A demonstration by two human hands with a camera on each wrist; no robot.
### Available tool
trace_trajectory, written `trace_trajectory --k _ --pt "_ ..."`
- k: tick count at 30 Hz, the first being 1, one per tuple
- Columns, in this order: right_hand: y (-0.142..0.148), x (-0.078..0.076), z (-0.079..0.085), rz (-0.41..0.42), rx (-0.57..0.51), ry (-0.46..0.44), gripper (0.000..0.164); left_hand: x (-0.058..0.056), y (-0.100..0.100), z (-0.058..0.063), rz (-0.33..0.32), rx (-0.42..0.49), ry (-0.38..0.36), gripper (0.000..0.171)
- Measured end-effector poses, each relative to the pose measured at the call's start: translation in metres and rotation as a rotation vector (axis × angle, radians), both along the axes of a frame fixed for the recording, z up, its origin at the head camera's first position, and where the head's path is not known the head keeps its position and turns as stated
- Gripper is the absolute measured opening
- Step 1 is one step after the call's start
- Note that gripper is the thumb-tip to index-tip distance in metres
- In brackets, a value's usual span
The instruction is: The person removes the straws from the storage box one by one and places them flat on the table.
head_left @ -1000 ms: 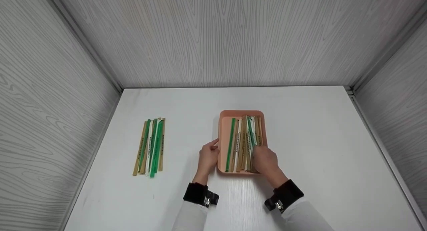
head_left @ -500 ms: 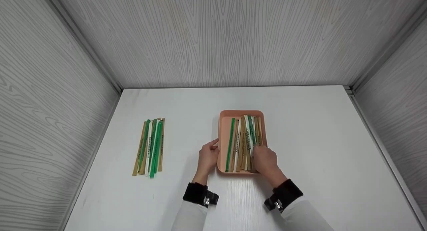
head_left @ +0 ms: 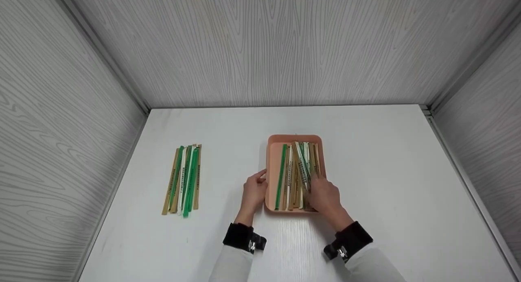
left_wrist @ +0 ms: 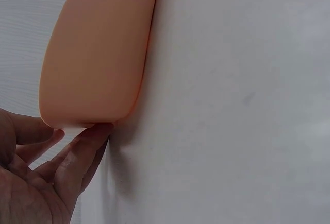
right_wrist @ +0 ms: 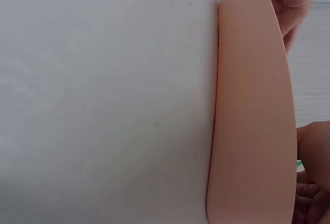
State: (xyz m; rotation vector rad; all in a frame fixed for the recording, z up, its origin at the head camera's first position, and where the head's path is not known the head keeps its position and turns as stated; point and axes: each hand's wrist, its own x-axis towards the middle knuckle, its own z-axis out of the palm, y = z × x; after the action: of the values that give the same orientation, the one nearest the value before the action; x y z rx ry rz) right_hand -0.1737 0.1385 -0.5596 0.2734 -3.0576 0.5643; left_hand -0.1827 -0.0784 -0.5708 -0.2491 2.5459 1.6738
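Note:
A pink tray (head_left: 274, 168) stands in the middle of the table, holding several slim green, white and brown wrapped straws (head_left: 289, 176). My left hand (head_left: 254, 192) is at the tray's left side, its fingers touching the outer wall. In the left wrist view, the fingers (left_wrist: 77, 157) meet the tray's end wall. My right hand (head_left: 324, 196) reaches over the tray's right part with fingers curled among the straws. It seems to pinch a tilted white straw (head_left: 301, 162) by the lower end; the fingertips are mostly hidden. In the right wrist view, the tray wall (right_wrist: 252, 105) covers part of that hand (right_wrist: 314, 152).
A second group of green, white and brown wrapped straws (head_left: 185, 180) lies side by side on the white table (head_left: 390, 180), left of the tray. Grey wood-grain panels (head_left: 260, 50) enclose the table at the back and both sides.
The white straw by my right hand has tilted, its upper end going left and its lower end meeting the fingers. The right hand shifted slightly. The left hand and tray stay put.

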Motion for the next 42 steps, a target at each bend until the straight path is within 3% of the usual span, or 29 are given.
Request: trace_trajectory --k 9,13,21,27,34,38,42 --pt "0.01 -0.001 0.011 0.002 -0.342 -0.139 0.024 0.0 0.001 -0.001 -0.008 0.009 0.009 0.043" --pt "0.019 -0.002 0.015 -0.016 -0.405 -0.136 0.022 0.001 0.001 0.0 -0.004 0.01 0.011 0.042" --pt "0.055 -0.005 0.022 -0.081 -0.377 -0.086 0.034 0.0 0.002 -0.001 0.007 0.001 -0.004 0.043" --pt "0.088 -0.007 0.011 -0.165 -0.311 -0.04 0.035 0.001 0.001 0.0 0.016 0.013 -0.009 0.042" --pt "0.123 -0.001 -0.004 -0.263 -0.201 -0.131 0.03 0.001 0.001 -0.001 0.01 0.02 -0.018 0.042" --pt "0.144 0.0 -0.001 -0.286 -0.166 -0.152 0.018 0.0 0.001 -0.001 0.002 0.024 -0.004 0.042" --pt "0.168 0.0 0.002 -0.306 -0.146 -0.211 0.021 -0.001 0.001 -0.002 0.003 0.028 -0.01 0.043"
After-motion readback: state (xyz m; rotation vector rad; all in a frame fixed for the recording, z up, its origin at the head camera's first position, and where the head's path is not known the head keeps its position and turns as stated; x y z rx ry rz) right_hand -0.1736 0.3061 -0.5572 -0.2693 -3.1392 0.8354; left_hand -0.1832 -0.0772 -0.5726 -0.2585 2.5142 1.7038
